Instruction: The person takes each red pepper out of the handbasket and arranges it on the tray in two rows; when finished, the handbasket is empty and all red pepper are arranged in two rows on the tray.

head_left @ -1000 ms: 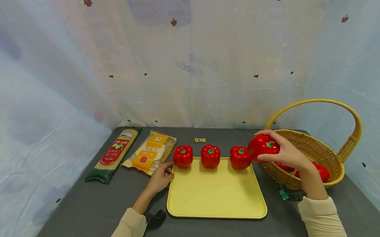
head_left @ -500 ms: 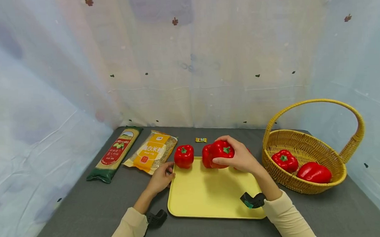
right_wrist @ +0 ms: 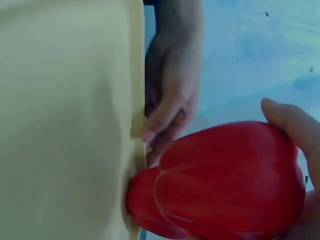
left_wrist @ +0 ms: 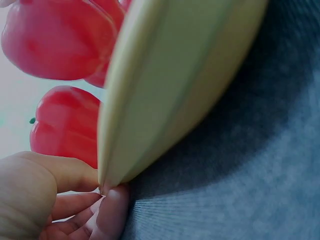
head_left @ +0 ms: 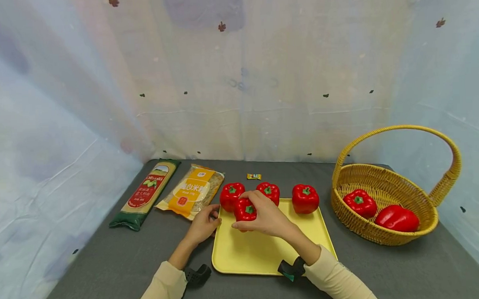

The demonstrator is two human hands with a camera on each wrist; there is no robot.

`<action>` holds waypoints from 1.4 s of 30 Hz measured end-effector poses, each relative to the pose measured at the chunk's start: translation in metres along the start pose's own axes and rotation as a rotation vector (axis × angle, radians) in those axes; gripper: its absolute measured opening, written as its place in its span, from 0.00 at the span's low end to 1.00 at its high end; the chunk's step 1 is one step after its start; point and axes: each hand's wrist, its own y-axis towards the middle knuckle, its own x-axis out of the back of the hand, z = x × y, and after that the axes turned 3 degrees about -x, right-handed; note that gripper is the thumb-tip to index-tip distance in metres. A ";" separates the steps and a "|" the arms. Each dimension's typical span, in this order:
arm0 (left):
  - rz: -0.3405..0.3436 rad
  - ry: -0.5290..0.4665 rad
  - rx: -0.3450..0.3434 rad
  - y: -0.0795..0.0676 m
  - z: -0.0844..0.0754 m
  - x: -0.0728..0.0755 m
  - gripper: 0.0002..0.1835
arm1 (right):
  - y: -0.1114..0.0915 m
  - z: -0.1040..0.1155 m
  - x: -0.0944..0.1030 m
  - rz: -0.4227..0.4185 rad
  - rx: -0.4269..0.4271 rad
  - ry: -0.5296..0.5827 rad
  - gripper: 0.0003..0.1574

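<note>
My right hand (head_left: 267, 215) grips a red bell pepper (head_left: 244, 209) above the left part of a yellow tray (head_left: 267, 254). In the right wrist view that bell pepper (right_wrist: 232, 180) hides part of another one behind it. My left hand (head_left: 202, 224) pinches the tray's left edge; the left wrist view shows thumb and fingers on the tray rim (left_wrist: 140, 95). Along the tray's far side stand three more peppers: a left pepper (head_left: 230, 194), a middle pepper (head_left: 269, 191) partly behind my right hand, and a right pepper (head_left: 305, 199).
To the right stands a wicker basket (head_left: 345, 216) with a tall handle, holding an upright red pepper (head_left: 360, 203) and a lying one (head_left: 397, 218). Left of the tray lie a yellow-labelled food bag (head_left: 191, 191) and a green-ended pasta pack (head_left: 146, 194). A small wrapped snack (head_left: 254, 176) lies behind.
My right hand has carried the pepper leftward from beside the basket, across the tray, to near the left pepper. My left hand has stayed on the tray's edge.
</note>
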 end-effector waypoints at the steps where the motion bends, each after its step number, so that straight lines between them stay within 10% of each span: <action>1: 0.001 0.002 -0.005 0.000 0.000 0.000 0.23 | 0.000 0.001 -0.002 0.003 -0.003 -0.019 0.46; 24: 0.011 -0.005 -0.003 -0.001 -0.003 0.002 0.23 | -0.003 -0.001 -0.024 0.045 -0.021 -0.208 0.50; 42: 0.002 -0.013 0.006 -0.001 -0.006 0.002 0.23 | -0.005 -0.008 0.018 0.221 0.033 -0.115 0.51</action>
